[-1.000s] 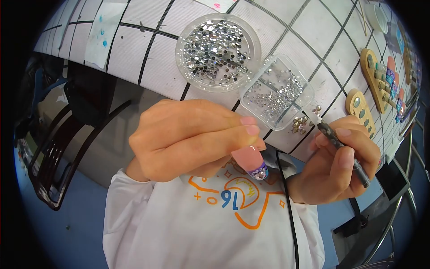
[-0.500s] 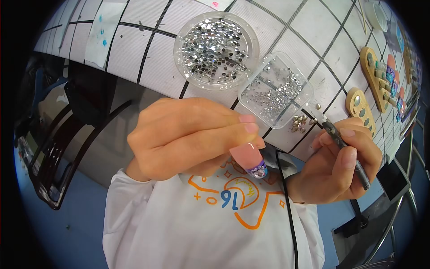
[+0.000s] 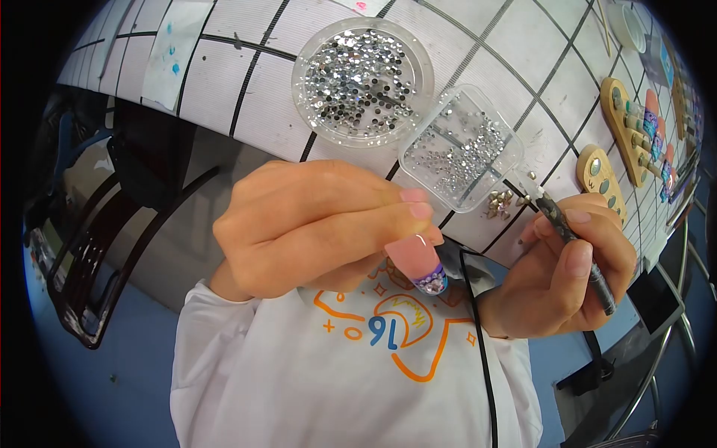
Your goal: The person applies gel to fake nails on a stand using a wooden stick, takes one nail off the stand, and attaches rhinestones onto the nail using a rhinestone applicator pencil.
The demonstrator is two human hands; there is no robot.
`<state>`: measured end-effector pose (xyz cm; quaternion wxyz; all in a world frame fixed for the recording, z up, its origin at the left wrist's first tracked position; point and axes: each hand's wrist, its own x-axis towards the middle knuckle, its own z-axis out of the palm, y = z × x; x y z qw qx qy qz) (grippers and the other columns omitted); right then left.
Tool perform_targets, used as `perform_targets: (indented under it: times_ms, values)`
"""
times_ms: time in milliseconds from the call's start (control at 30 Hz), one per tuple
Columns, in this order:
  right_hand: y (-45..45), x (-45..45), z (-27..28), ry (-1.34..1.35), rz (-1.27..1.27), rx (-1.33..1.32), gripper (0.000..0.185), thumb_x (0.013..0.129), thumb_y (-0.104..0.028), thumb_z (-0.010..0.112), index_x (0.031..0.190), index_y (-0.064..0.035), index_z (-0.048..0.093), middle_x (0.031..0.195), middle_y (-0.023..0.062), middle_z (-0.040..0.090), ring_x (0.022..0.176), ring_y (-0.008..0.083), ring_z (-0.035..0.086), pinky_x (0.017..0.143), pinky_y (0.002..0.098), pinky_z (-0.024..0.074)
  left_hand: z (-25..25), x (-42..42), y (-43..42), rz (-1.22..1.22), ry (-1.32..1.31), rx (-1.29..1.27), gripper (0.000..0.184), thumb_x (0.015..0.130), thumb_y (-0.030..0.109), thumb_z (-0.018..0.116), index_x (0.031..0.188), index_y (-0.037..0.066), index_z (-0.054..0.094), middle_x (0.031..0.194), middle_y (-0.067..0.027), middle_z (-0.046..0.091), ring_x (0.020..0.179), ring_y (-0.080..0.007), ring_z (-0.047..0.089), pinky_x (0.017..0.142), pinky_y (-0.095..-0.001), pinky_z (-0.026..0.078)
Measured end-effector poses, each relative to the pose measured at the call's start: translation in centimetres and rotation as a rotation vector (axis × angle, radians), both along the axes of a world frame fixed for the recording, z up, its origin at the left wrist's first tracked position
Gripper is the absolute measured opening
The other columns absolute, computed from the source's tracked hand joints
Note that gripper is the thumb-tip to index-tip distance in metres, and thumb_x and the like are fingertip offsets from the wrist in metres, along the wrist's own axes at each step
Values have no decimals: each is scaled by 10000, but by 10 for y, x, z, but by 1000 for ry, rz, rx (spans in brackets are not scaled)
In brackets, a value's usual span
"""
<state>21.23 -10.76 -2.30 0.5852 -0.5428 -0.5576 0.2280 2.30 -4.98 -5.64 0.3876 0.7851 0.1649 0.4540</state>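
My left hand [image 3: 317,228] is closed in a pinch on a false nail [image 3: 413,255], held above my lap near the table edge. The nail is glossy pink, with a purple and blue tip set with small stones. What it may be mounted on is hidden behind my fingers. In my right hand [image 3: 571,276] is a dark pen-like tool [image 3: 550,210], gripped like a pencil. Its pale tip points up and left toward a clear box [image 3: 409,166] of small rhinestones. Beside that box stands a round clear dish [image 3: 299,82] of larger silver rhinestones.
Several loose pointed gems [image 3: 499,204] lie by the box on the tiled-pattern tabletop [image 3: 515,45]. To the right are a wooden palette [image 3: 597,170] and a wooden stand [image 3: 617,112] bearing decorated nails. A dark chair [image 3: 89,291] is at left; a black cord [image 3: 485,373] hangs over my shirt.
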Motion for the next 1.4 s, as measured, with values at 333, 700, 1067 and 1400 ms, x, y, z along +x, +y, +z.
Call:
perform_targets:
  times_ms: [333, 700, 1067, 1400]
  values:
    - [1, 0, -3, -115, 0, 75, 204, 652, -43, 558, 818, 66, 510, 656, 124, 533, 514, 172, 471, 485, 275, 333, 1, 0, 0, 9, 10, 8, 278, 691, 111, 634, 878, -75, 547, 755, -146, 593, 617, -241, 609, 508, -260, 492]
    - [2, 5, 0, -213, 104, 87, 227, 613, -71, 556, 808, 38, 520, 658, 114, 524, 543, 175, 467, 488, 279, 334, 3, 8, -3, 152, -35, -34, 224, 554, -38, 694, 757, -30, 600, 661, -85, 591, 535, -180, 594, 453, -229, 490]
    - [3, 6, 1, -240, 131, 83, 220, 618, -92, 554, 798, 31, 524, 660, 110, 522, 540, 174, 467, 485, 280, 334, 1, -2, 2, -21, 5, 13, 295, 706, 129, 623, 891, -84, 541, 766, -156, 591, 619, -249, 612, 517, -263, 492]
    - [-6, -2, 3, -25, -48, 183, 243, 799, -238, 494, 838, -6, 432, 646, 94, 470, 510, 173, 453, 464, 249, 354, 2, -1, -2, 19, 11, -20, 300, 672, 114, 654, 883, -71, 550, 766, -149, 587, 624, -247, 612, 520, -265, 494]
